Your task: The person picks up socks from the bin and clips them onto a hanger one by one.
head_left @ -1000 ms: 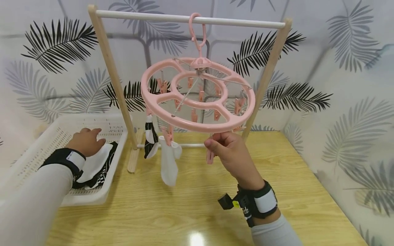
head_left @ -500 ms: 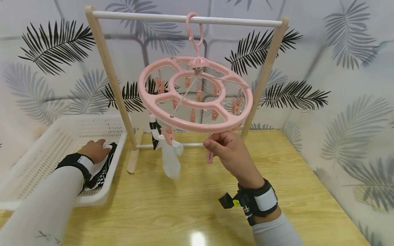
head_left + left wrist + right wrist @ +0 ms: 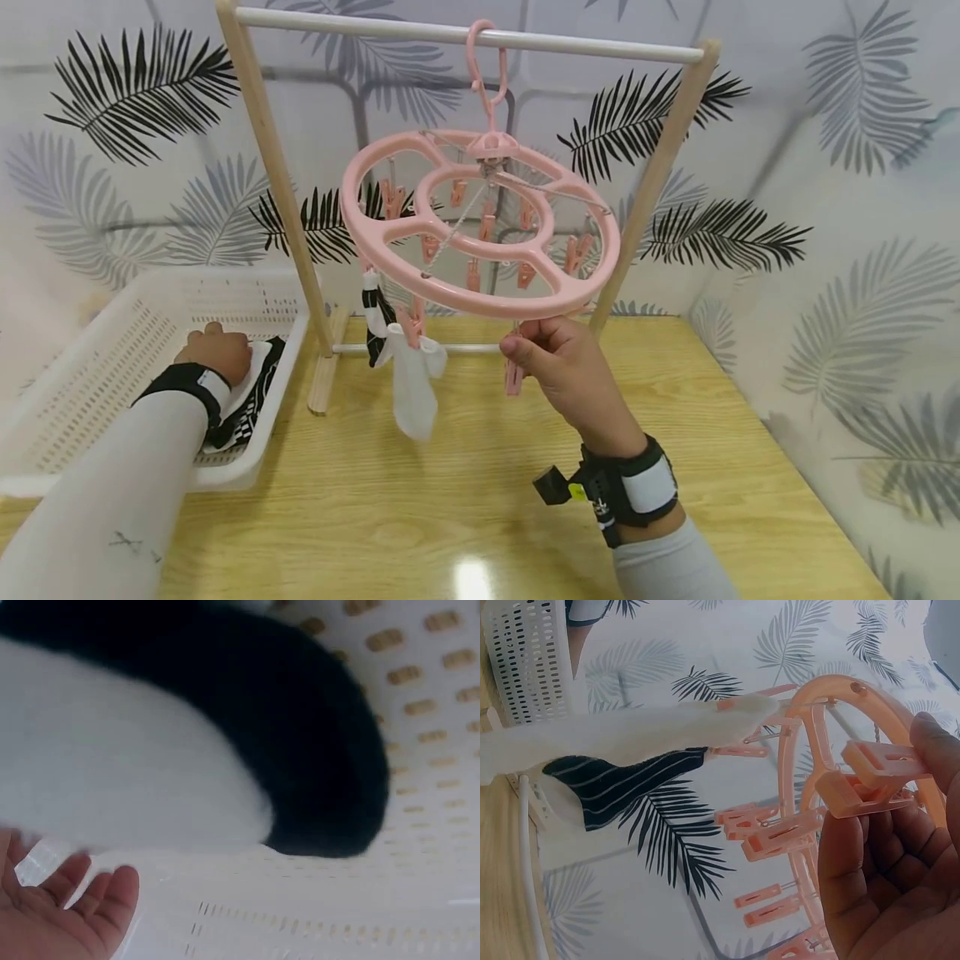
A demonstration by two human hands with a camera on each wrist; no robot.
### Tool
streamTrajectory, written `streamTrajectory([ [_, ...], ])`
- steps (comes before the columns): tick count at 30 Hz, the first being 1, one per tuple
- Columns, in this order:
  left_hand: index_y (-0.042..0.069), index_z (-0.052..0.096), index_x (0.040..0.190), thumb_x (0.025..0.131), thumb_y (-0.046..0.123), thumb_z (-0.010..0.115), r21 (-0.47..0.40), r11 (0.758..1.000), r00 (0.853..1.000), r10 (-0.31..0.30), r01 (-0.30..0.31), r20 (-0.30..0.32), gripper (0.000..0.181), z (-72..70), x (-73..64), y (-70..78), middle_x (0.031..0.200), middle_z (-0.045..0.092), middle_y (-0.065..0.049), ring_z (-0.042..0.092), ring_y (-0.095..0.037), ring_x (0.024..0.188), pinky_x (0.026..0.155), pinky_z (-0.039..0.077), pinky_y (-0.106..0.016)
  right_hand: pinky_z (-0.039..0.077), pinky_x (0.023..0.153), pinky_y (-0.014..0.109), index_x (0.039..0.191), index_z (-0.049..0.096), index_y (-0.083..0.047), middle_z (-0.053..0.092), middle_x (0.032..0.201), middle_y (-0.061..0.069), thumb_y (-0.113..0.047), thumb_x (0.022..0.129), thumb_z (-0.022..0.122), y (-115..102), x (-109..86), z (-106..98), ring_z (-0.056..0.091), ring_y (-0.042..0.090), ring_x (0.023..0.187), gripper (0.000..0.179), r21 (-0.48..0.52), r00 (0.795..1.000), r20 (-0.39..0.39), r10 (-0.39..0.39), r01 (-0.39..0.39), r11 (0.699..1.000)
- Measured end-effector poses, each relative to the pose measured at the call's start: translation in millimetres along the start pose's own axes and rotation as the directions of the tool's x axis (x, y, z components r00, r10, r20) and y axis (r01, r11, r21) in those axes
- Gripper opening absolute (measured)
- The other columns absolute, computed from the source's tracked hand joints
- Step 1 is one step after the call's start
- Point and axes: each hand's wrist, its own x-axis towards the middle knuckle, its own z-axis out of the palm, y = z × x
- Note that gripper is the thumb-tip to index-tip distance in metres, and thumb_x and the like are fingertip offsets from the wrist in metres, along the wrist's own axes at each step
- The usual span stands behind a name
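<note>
My left hand (image 3: 213, 354) is in the white plastic basket (image 3: 150, 287), above a white sock (image 3: 257, 367) with black parts. In the left wrist view its fingers (image 3: 112, 900) are loosely bent near the edge of a white-and-black sock (image 3: 135, 757), with no fabric visible between them. My right hand (image 3: 562, 367) pinches a pink clothespin (image 3: 513, 377) hanging from the front rim of the round pink drying hanger (image 3: 480, 298). The right wrist view shows this clothespin (image 3: 874, 776) between thumb and fingers, its ends apart.
A white sock (image 3: 414, 392) and a black-and-white sock (image 3: 375, 321) hang clipped at the hanger's left. Several other clothespins (image 3: 487, 225) dangle below the rings. The hanger hooks over the white bar (image 3: 360, 25) of a wooden-legged stand (image 3: 273, 167) on the wooden table (image 3: 450, 508).
My left hand came down onto the sock in the basket, then shifted slightly up and left. The hanging socks swung a little. My right hand kept its hold on the clothespin.
</note>
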Motion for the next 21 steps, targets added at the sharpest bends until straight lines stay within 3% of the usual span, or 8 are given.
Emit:
streamTrajectory([
  [6, -0.012, 0.062, 0.09, 0.09, 0.009, 0.046, 0.014, 0.997, 0.997, 0.075, -0.075, 0.024, 0.027, -7.4, 2.4, -1.8, 0.083, 0.059, -0.033, 0.055, -0.049, 0.079, 0.072, 0.048, -0.061, 0.047, 0.053, 0.029, 0.084, 0.058, -0.003, 0.06, 0.065, 0.009, -0.025, 0.091, 0.06, -0.7, -0.2, -0.5, 0.059, 0.031, 0.058, 0.024, 0.007, 1.0, -0.007, 0.014, -0.014, 1.0],
  [9, -0.012, 0.062, 0.086, 0.086, 0.007, 0.046, -0.038, 0.995, 0.994, 0.093, -0.091, 0.062, 0.026, -9.2, 3.9, -5.6, 0.081, 0.064, -0.03, 0.06, -0.044, 0.076, 0.07, 0.049, -0.059, 0.047, 0.054, 0.029, 0.084, 0.058, -0.003, 0.06, 0.064, 0.009, -0.023, 0.092, 0.06, -0.3, 0.1, 0.0, 0.059, 0.031, 0.058, 0.022, 0.01, 1.0, -0.003, 0.004, -0.004, 1.0],
  [13, -0.015, 0.057, 0.096, 0.082, 0.007, 0.048, -0.105, 0.992, 0.996, 0.079, -0.074, 0.047, 0.028, -9.2, 5.2, -8.4, 0.088, 0.063, -0.032, 0.059, -0.045, 0.08, 0.071, 0.048, -0.058, 0.047, 0.054, 0.029, 0.085, 0.058, -0.001, 0.06, 0.063, 0.009, -0.021, 0.092, 0.06, 0.8, 0.6, 0.8, 0.059, 0.031, 0.058, 0.022, 0.016, 1.0, 0.009, -0.012, 0.011, 1.0],
  [17, -0.017, 0.051, 0.11, 0.079, 0.004, 0.05, -0.144, 0.989, 0.999, 0.033, -0.035, -0.014, 0.037, -7.9, 9.0, -9.0, 0.096, 0.061, -0.036, 0.058, -0.048, 0.083, 0.071, 0.049, -0.059, 0.048, 0.054, 0.029, 0.085, 0.058, 0.0, 0.06, 0.064, 0.009, -0.021, 0.092, 0.06, 0.9, 0.3, 1.1, 0.059, 0.031, 0.058, 0.022, 0.022, 1.0, 0.008, -0.009, 0.009, 1.0],
  [19, -0.013, 0.058, 0.099, 0.079, 0.002, 0.049, -0.148, 0.989, 0.999, 0.016, -0.023, -0.047, 0.027, -9.9, 10.6, -7.6, 0.085, 0.064, -0.031, 0.06, -0.043, 0.073, 0.062, 0.05, -0.056, 0.048, 0.055, 0.03, 0.085, 0.058, 0.0, 0.06, 0.064, 0.009, -0.022, 0.092, 0.06, 0.7, -0.2, 1.1, 0.059, 0.031, 0.058, 0.023, 0.024, 1.0, 0.005, -0.005, 0.005, 1.0],
  [21, -0.007, 0.06, 0.076, 0.078, 0.0, 0.046, -0.158, 0.987, 0.998, 0.013, -0.024, -0.066, 0.016, -18.5, 8.3, -1.6, 0.068, 0.062, -0.023, 0.058, -0.036, 0.061, 0.051, 0.049, -0.049, 0.048, 0.054, 0.03, 0.085, 0.057, -0.001, 0.06, 0.064, 0.009, -0.021, 0.092, 0.059, 0.7, -0.4, 0.8, 0.059, 0.031, 0.057, 0.021, 0.026, 1.0, 0.001, -0.009, 0.009, 1.0],
])
